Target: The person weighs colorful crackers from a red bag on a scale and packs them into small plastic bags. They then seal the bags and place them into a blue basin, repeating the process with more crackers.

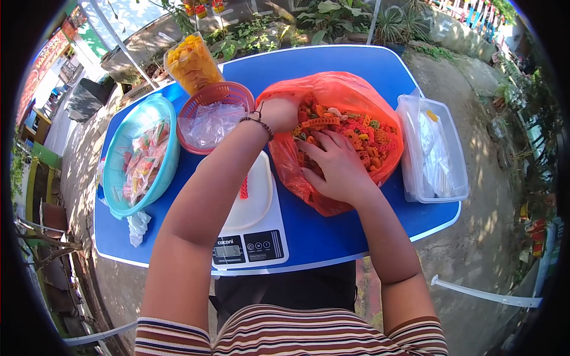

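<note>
A large red plastic bag (338, 86) lies open on the blue table, full of orange, red and green curly snack pieces (371, 139). At its left rim is my left hand (280, 114), its fingers hidden by the bag and the snacks. My right hand (337, 166) rests on the snacks with its fingers spread. Partly under my left forearm stands a white kitchen scale (267, 234), and a red twisted piece (244, 188) lies on its pan.
Left on the blue table (309, 249) are a turquoise basket (113, 172) of filled packets, a red basket (243, 95) of clear bags, a tub of yellow chips (193, 62) and crumpled plastic (138, 228). A clear box (454, 154) of plastic bags stands right.
</note>
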`<state>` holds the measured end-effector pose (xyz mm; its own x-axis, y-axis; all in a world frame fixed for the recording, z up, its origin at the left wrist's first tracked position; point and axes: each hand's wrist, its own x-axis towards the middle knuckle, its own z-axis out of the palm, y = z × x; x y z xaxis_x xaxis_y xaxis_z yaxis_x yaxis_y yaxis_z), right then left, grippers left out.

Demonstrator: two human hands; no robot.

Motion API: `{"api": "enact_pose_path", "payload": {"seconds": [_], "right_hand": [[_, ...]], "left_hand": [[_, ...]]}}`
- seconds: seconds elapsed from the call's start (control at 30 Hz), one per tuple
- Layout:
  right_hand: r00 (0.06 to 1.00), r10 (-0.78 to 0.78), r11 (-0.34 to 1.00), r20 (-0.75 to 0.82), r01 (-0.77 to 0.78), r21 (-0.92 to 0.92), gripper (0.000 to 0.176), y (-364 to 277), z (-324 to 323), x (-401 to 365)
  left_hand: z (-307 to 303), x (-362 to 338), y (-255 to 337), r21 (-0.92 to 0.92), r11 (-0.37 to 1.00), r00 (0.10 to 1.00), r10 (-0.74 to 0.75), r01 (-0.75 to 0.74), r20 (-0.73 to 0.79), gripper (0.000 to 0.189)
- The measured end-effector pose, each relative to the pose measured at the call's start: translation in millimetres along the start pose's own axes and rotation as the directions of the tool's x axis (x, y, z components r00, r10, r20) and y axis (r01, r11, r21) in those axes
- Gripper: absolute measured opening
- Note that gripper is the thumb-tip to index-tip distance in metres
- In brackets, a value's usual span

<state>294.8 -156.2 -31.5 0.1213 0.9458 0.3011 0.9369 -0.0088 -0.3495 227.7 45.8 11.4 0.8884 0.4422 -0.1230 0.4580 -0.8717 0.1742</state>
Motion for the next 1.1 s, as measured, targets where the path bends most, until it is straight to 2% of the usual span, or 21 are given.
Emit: {"api": "enact_pose_path", "payload": {"seconds": [0.03,0.13,0.23,0.33,0.43,0.53,0.63,0.73,0.83,0.93,1.03,1.1], "right_hand": [[1.0,-0.004,1.0,0.002,0.004,-0.001,0.055,0,0,0],[1.0,-0.013,1.0,0.004,0.013,0.0,0.055,0,-4,-2],[1.0,-0.019,1.0,0.009,0.019,0.01,0.053,-2,-10,-1],[1.0,-0.017,1.0,0.006,0.017,0.012,0.052,-3,-10,-1],[0.999,-0.02,1.0,-0.038,0.02,-0.009,0.05,-3,-8,-1],[0.999,-0.018,1.0,-0.047,0.017,-0.023,0.05,-5,-10,0],[0.998,-0.022,0.999,-0.053,0.02,-0.036,0.049,-5,-9,0],[0.998,-0.026,0.999,-0.053,0.024,-0.041,0.05,-5,-9,1],[0.999,-0.021,0.999,-0.049,0.019,-0.037,0.05,-4,-8,1],[0.999,-0.022,0.999,-0.045,0.021,-0.041,0.051,-4,-7,1],[0.999,-0.018,0.999,-0.039,0.016,-0.045,0.051,-5,-9,1],[0.999,-0.021,0.998,-0.043,0.018,-0.053,0.051,-5,-8,1]], "left_hand": [[-1,-2,2,-0.001,1.0,0.999,0.02,-0.02,-0.032,0.054],[-8,-3,-1,-0.033,0.999,0.988,0.026,-0.021,0.15,0.061],[-6,-16,-8,-0.071,0.992,0.974,0.119,-0.107,0.19,0.063],[1,-35,-13,-0.212,0.942,0.963,0.27,-0.261,0.01,0.059],[-9,-43,-12,-0.366,0.899,0.96,0.277,-0.241,0.049,0.05],[-8,-32,-14,-0.243,0.962,0.992,0.11,-0.12,-0.053,0.04],[9,-18,-15,-0.13,0.978,0.97,0.134,-0.162,-0.202,0.03],[19,-9,-7,0.023,0.993,0.983,0.12,-0.117,-0.141,0.032],[22,-6,0,0.096,0.994,0.976,0.062,-0.043,-0.21,0.04],[20,-4,1,-0.007,0.997,0.971,0.068,-0.071,-0.229,0.046],[24,-2,-3,-0.013,0.992,0.958,0.117,-0.125,-0.261,0.045],[26,5,-6,0.02,0.995,0.975,0.098,-0.096,-0.2,0.044]]}}
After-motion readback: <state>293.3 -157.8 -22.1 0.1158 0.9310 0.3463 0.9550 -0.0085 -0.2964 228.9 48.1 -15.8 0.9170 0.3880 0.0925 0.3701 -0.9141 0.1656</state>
